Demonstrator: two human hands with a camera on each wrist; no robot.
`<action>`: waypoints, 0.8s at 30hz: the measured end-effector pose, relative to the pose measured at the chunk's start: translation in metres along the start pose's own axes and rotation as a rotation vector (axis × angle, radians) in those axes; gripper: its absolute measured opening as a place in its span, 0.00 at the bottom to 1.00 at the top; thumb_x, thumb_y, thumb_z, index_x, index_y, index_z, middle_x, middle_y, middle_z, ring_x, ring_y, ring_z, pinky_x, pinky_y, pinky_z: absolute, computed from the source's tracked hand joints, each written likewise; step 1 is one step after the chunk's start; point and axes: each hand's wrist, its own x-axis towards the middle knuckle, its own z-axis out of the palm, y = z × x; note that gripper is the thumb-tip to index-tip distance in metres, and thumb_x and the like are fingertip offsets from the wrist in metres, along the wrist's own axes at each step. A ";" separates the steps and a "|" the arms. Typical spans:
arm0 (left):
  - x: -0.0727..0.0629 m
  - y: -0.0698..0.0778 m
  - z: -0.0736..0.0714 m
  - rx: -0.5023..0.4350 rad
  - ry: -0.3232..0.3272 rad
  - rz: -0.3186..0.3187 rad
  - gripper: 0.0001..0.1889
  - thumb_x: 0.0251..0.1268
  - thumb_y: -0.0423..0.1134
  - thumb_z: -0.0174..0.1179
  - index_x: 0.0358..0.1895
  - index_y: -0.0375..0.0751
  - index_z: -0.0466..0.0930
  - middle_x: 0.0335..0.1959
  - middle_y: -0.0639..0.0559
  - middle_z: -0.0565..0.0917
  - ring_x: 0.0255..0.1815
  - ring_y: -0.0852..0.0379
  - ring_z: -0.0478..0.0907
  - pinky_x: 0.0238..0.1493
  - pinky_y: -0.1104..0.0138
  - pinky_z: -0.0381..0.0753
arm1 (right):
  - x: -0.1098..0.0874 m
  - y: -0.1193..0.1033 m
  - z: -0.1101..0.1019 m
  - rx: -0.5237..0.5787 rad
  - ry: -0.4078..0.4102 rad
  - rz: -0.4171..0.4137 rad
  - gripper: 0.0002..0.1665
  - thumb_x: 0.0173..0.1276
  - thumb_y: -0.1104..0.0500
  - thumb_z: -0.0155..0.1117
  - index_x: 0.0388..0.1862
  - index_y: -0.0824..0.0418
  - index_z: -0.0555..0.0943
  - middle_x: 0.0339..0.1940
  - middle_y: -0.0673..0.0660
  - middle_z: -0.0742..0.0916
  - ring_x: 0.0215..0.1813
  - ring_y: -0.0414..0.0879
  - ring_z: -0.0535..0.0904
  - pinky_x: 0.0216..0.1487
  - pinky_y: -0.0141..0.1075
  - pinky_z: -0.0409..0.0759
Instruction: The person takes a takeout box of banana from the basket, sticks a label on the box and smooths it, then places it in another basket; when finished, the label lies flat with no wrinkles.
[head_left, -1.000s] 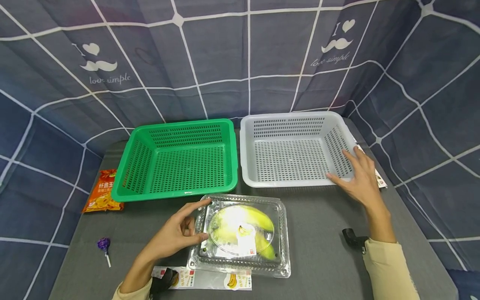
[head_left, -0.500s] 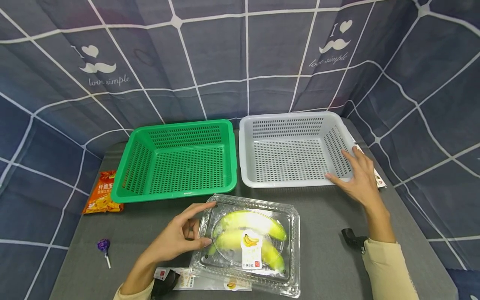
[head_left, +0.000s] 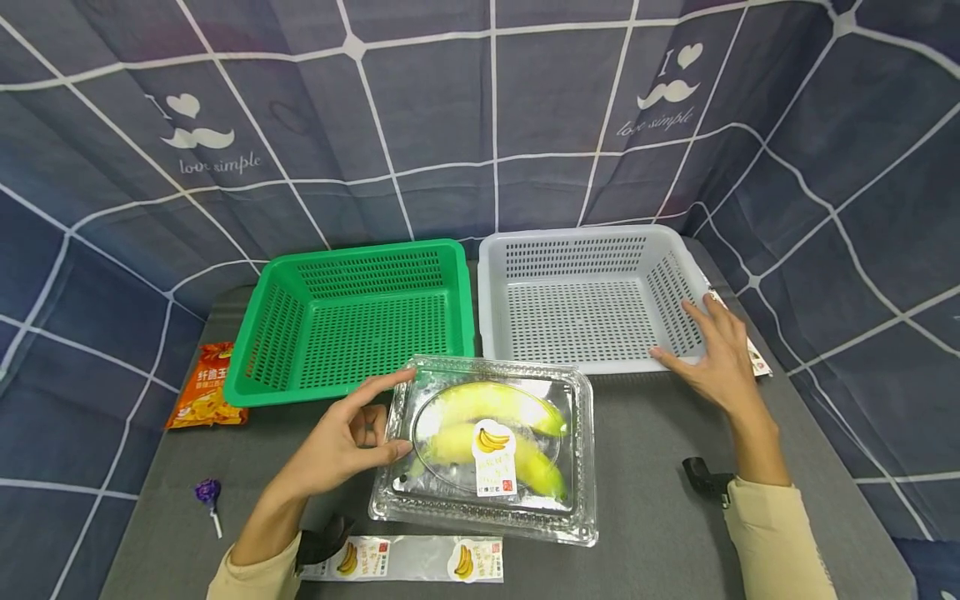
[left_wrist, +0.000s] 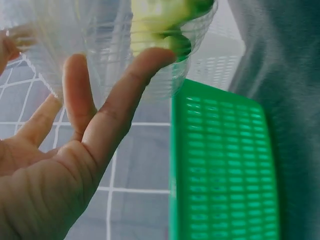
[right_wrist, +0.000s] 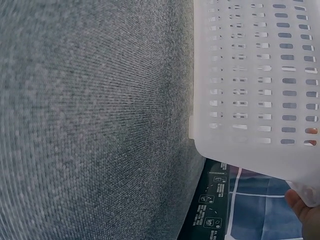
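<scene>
My left hand (head_left: pixel 330 442) holds a clear plastic clamshell box (head_left: pixel 517 515) by its left edge, thumb and index finger along the lid. Bananas (head_left: pixel 487 404) show through the lid, which bears a white banana label (head_left: pixel 495 475). The box is raised off the table and overlaps the front edge of the green basket in the head view. In the left wrist view, fingers (left_wrist: pixel 120 100) lie against the clear plastic. My right hand (head_left: pixel 720 354) grips the front right corner of the light grey basket (head_left: pixel 570 367); fingertips show through its slots in the right wrist view.
A green basket (head_left: pixel 345 392) stands left of the grey one. An orange snack bag (head_left: pixel 202 387) and a purple lollipop (head_left: pixel 207 492) lie at the left. Near the front is a strip of banana labels (head_left: pixel 420 557). A printed item (head_left: pixel 757 358) is partly hidden beyond the right hand.
The box of bananas rose and tilted toward me, swung right, then moved away from me toward the baskets with my left hand. The label strip shows more fully. My right hand stays put.
</scene>
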 end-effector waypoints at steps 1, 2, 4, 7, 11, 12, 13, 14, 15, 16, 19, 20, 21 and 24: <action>0.003 0.003 -0.001 0.006 0.003 0.005 0.42 0.59 0.24 0.66 0.76 0.43 0.58 0.51 0.43 0.68 0.21 0.58 0.67 0.17 0.66 0.73 | 0.000 0.000 0.000 0.000 0.003 -0.002 0.56 0.48 0.41 0.78 0.73 0.58 0.68 0.77 0.68 0.61 0.74 0.71 0.55 0.65 0.70 0.54; 0.007 0.005 -0.003 0.019 0.012 -0.001 0.42 0.59 0.24 0.66 0.76 0.44 0.58 0.52 0.44 0.68 0.21 0.58 0.67 0.17 0.66 0.72 | 0.000 0.000 0.000 0.001 0.006 -0.003 0.55 0.47 0.41 0.78 0.73 0.59 0.68 0.77 0.68 0.61 0.73 0.72 0.55 0.65 0.70 0.54; 0.015 0.010 -0.005 0.045 0.035 -0.011 0.42 0.59 0.25 0.66 0.76 0.47 0.59 0.53 0.44 0.69 0.20 0.58 0.66 0.17 0.66 0.71 | 0.000 0.000 0.000 -0.001 0.004 -0.002 0.55 0.48 0.41 0.78 0.73 0.58 0.68 0.77 0.68 0.61 0.73 0.71 0.55 0.65 0.70 0.54; 0.027 0.012 -0.009 0.065 0.075 -0.037 0.42 0.58 0.26 0.67 0.75 0.52 0.60 0.61 0.46 0.69 0.20 0.59 0.66 0.16 0.66 0.68 | 0.000 0.001 0.000 0.006 -0.006 0.004 0.55 0.49 0.40 0.77 0.73 0.58 0.67 0.77 0.68 0.61 0.74 0.71 0.54 0.65 0.70 0.53; 0.040 0.011 -0.013 0.080 0.106 -0.058 0.42 0.58 0.27 0.68 0.75 0.54 0.61 0.71 0.51 0.64 0.22 0.59 0.67 0.15 0.66 0.67 | -0.001 0.002 0.002 0.022 -0.014 0.000 0.55 0.50 0.39 0.76 0.74 0.57 0.66 0.78 0.68 0.60 0.74 0.72 0.52 0.65 0.71 0.52; 0.043 0.011 -0.014 0.089 0.108 -0.058 0.42 0.58 0.27 0.68 0.75 0.54 0.61 0.71 0.50 0.63 0.21 0.58 0.67 0.15 0.66 0.67 | -0.001 0.002 0.002 0.024 -0.012 -0.004 0.54 0.50 0.40 0.77 0.73 0.58 0.67 0.77 0.68 0.60 0.74 0.72 0.53 0.65 0.71 0.53; 0.046 0.011 -0.015 0.097 0.109 -0.059 0.43 0.57 0.27 0.68 0.75 0.54 0.61 0.71 0.50 0.63 0.21 0.58 0.67 0.15 0.66 0.67 | -0.001 0.002 0.002 0.027 -0.009 -0.008 0.54 0.50 0.40 0.77 0.73 0.58 0.67 0.77 0.68 0.61 0.74 0.72 0.53 0.64 0.71 0.53; 0.049 0.011 -0.015 0.103 0.108 -0.060 0.43 0.58 0.27 0.68 0.75 0.54 0.61 0.72 0.50 0.63 0.21 0.58 0.67 0.16 0.66 0.67 | -0.001 0.002 0.003 0.028 -0.004 -0.013 0.54 0.49 0.41 0.77 0.73 0.58 0.68 0.77 0.68 0.61 0.74 0.72 0.54 0.64 0.71 0.53; 0.052 0.011 -0.016 0.106 0.107 -0.067 0.43 0.58 0.28 0.68 0.75 0.55 0.61 0.72 0.50 0.62 0.21 0.58 0.67 0.17 0.66 0.67 | 0.000 0.002 0.003 0.025 0.000 -0.017 0.54 0.49 0.41 0.77 0.72 0.58 0.68 0.77 0.68 0.61 0.73 0.72 0.54 0.63 0.72 0.54; 0.056 0.012 -0.017 0.112 0.107 -0.073 0.43 0.58 0.28 0.68 0.75 0.56 0.60 0.72 0.50 0.62 0.20 0.57 0.68 0.18 0.66 0.68 | 0.000 0.002 0.003 0.023 0.004 -0.019 0.54 0.48 0.41 0.78 0.72 0.58 0.69 0.77 0.68 0.62 0.73 0.73 0.55 0.63 0.71 0.55; 0.068 0.014 -0.018 0.113 0.110 -0.090 0.42 0.59 0.30 0.68 0.75 0.59 0.61 0.73 0.52 0.61 0.20 0.57 0.67 0.20 0.65 0.68 | 0.000 0.002 0.002 0.018 0.015 -0.022 0.53 0.48 0.41 0.78 0.72 0.58 0.69 0.76 0.68 0.62 0.72 0.73 0.55 0.62 0.71 0.55; 0.073 0.015 -0.019 0.109 0.112 -0.093 0.42 0.59 0.31 0.68 0.75 0.60 0.60 0.73 0.53 0.61 0.20 0.57 0.67 0.20 0.65 0.68 | 0.000 0.002 0.002 0.015 0.017 -0.022 0.53 0.48 0.41 0.78 0.71 0.58 0.69 0.76 0.68 0.62 0.72 0.73 0.56 0.62 0.71 0.55; 0.078 0.015 -0.019 0.107 0.116 -0.096 0.42 0.59 0.32 0.68 0.75 0.60 0.60 0.74 0.54 0.60 0.20 0.57 0.67 0.20 0.65 0.67 | 0.000 0.002 0.002 0.013 0.018 -0.021 0.53 0.48 0.41 0.78 0.71 0.58 0.69 0.76 0.68 0.62 0.72 0.73 0.56 0.62 0.71 0.55; 0.092 0.015 -0.021 0.119 0.129 -0.107 0.42 0.59 0.34 0.69 0.75 0.62 0.60 0.73 0.54 0.61 0.19 0.57 0.67 0.20 0.66 0.66 | 0.000 0.002 0.002 0.018 0.014 -0.020 0.53 0.48 0.42 0.78 0.71 0.58 0.70 0.77 0.68 0.62 0.72 0.73 0.55 0.62 0.71 0.55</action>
